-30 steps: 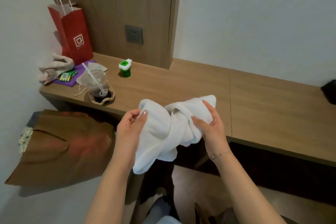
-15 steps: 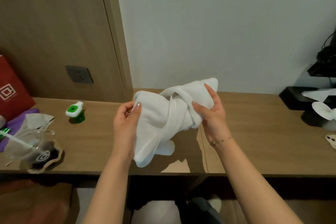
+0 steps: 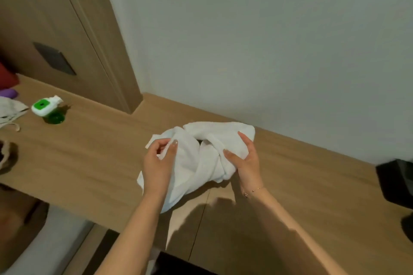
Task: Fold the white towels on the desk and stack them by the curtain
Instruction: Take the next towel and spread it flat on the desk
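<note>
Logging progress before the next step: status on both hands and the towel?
Left hand and right hand both gripping the white towel. Towel bunched and twisted over the desk, not folded. Green bottle far left, clear of the work.

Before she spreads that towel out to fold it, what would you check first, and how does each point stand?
1. Both hands grip the towel: ok, left hand and right hand each pinch it.
2. Towel flat: not ok, it is twisted and bunched.
3. Bare desk under the towel: ok.
4. Green bottle out of the way: ok, far to the left.
5. Black object clear of the towel: ok, apart at the right edge.
6. Curtain spot free: cannot tell, no curtain in view.
</note>
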Demonstrator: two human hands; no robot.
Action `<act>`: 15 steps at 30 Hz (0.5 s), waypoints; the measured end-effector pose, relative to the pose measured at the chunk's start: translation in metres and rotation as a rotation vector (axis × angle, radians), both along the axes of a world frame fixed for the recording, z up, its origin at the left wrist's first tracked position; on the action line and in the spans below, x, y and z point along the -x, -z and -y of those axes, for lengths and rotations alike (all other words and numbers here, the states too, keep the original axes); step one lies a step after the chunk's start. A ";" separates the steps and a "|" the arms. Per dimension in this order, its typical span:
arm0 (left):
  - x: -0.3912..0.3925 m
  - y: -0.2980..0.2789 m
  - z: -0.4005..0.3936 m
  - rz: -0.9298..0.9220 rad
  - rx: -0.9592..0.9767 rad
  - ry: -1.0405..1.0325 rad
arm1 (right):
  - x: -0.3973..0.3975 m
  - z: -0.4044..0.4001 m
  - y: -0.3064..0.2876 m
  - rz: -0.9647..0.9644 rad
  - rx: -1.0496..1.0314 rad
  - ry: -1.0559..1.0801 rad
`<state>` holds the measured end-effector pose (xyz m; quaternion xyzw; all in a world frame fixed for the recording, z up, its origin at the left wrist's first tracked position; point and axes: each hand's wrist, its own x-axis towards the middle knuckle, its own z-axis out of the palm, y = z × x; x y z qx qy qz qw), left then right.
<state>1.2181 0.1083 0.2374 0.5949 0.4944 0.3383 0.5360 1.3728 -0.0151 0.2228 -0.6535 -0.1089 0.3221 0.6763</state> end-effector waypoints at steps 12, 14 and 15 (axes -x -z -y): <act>-0.052 0.128 0.007 -0.504 -0.551 0.113 | -0.042 0.019 0.104 0.257 0.140 -0.121; -0.054 0.138 -0.004 -0.526 -0.659 0.141 | -0.047 0.014 0.110 0.315 0.095 -0.139; -0.056 0.143 -0.010 -0.536 -0.714 0.153 | -0.049 0.011 0.113 0.341 0.072 -0.149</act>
